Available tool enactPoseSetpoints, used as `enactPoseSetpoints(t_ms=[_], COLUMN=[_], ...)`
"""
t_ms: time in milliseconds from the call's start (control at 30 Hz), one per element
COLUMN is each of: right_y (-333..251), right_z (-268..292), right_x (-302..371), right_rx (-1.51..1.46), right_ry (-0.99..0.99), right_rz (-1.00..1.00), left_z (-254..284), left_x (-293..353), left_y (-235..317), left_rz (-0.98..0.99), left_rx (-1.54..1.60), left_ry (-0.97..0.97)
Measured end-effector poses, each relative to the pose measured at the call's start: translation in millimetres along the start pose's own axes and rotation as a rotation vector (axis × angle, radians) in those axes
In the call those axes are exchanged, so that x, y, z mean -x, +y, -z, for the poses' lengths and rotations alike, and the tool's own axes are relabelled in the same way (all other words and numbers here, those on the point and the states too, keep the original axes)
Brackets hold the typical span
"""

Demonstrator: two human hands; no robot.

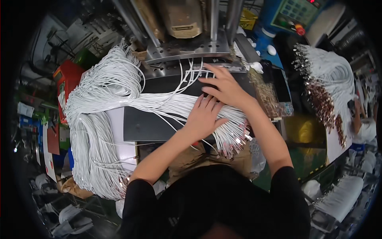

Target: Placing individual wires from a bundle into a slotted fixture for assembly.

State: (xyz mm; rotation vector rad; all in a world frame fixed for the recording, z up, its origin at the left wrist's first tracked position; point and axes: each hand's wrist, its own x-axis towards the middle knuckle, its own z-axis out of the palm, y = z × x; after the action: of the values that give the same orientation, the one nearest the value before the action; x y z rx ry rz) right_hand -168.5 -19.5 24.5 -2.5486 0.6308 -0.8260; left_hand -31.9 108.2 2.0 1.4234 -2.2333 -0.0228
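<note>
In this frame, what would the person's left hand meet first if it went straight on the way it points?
Most likely the right hand, which lies just ahead of the left hand in the picture. Depth is unclear from this view, so it might pass beneath instead.

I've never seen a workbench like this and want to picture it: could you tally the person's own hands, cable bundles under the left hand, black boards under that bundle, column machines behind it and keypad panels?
Own hands: 2 (left hand, right hand)
White cable bundle: 1
Black board: 1
Column machine: 1
Keypad panel: 1
Total: 6
</note>
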Motion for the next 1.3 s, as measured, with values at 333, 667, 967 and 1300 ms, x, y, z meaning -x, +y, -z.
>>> enactPoseSetpoints(t_ms=[333, 667, 967, 1300], right_y=[23, 110, 95, -58], right_z=[118, -108, -64, 73], right_x=[227, 486, 414, 48], right_rx=[-0.838, -0.646, -0.177, 0.357], right_ry=[0.055, -0.583, 0.579, 0.276], right_rz=[-0.849, -1.502, -1.331, -0.103], left_z=[88, 87, 101, 55], left_x=[28, 30, 38, -56], left_y=[-111, -146, -148, -23], left_rz=[0.258, 0.43, 0.747, 0.194], left_rx=[-0.104, -0.126, 0.122, 0.459], left_ry=[-0.34, -0.341, -0.045, -0.117])
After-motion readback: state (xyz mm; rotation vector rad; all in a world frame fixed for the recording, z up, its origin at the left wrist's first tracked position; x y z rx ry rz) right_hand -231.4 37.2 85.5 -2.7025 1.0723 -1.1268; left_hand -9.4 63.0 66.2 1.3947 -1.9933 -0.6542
